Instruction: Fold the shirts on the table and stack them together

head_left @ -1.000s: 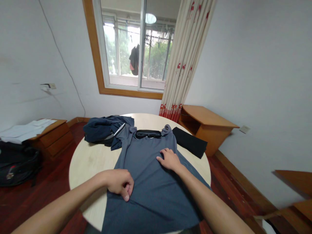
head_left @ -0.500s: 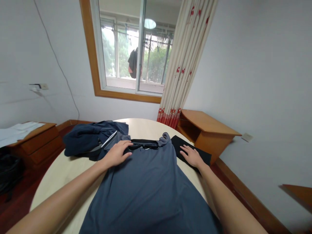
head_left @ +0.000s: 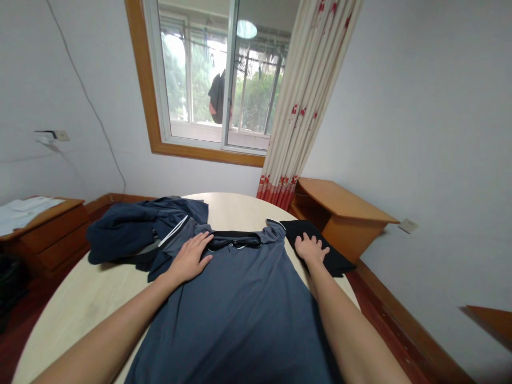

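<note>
Have a slate-blue short-sleeved shirt spread out on the round, pale counter, with its dark collar toward the window and its body running past the lower edge of the view. Can see soft creases in the fabric and white edging on both sleeves. Resting the left hand on the shirt just beside the collar, with fingers extended, grasping nothing. Holding the right hand palm down over a folded black cloth, near the shoulder on that side, with fingers spread and unclenched; cannot tell how firmly it is touched. Find to the left a rumpled heap of navy clothes, meeting the nearer sleeve. Beyond the counter, can see a brown wooden desk, a cream curtain with red flowers, a sliding window and, at far left, a drawer cabinet bearing white papers.
</note>
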A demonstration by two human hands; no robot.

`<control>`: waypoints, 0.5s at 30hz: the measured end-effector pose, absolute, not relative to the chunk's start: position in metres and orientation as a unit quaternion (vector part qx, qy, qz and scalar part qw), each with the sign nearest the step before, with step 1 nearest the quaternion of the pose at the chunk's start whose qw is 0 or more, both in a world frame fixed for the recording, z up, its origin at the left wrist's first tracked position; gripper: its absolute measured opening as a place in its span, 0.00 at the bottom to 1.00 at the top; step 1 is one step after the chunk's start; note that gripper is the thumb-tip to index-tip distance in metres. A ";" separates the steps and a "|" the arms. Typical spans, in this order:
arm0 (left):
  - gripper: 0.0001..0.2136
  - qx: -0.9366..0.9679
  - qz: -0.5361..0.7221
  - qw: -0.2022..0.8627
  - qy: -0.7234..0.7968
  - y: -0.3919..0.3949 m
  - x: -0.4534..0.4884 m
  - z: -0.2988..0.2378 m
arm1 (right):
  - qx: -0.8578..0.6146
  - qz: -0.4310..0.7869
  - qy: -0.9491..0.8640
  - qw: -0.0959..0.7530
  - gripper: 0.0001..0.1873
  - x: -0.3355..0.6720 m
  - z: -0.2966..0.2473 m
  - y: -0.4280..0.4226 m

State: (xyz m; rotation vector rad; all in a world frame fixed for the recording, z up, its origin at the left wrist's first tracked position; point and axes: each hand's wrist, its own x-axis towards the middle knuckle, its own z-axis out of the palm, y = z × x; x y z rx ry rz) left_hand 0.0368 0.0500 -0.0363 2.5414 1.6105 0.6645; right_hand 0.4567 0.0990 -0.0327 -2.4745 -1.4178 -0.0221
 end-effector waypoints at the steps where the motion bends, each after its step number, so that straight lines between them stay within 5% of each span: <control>1: 0.28 0.824 0.215 0.032 0.524 0.049 0.038 -0.036 | -0.861 -0.007 -0.488 0.147 0.33 0.454 -0.031 0.102; 6: 0.28 0.820 0.206 0.045 0.533 0.048 0.039 -0.035 | -0.797 -0.047 -0.582 0.156 0.30 0.443 -0.017 0.113; 10: 0.27 0.818 0.202 0.048 0.536 0.048 0.039 -0.034 | -0.649 -0.011 -0.750 0.126 0.34 0.430 -0.008 0.129; 15: 0.22 0.815 0.223 0.051 0.533 0.049 0.038 -0.036 | -0.645 0.042 -0.758 0.083 0.41 0.411 -0.012 0.147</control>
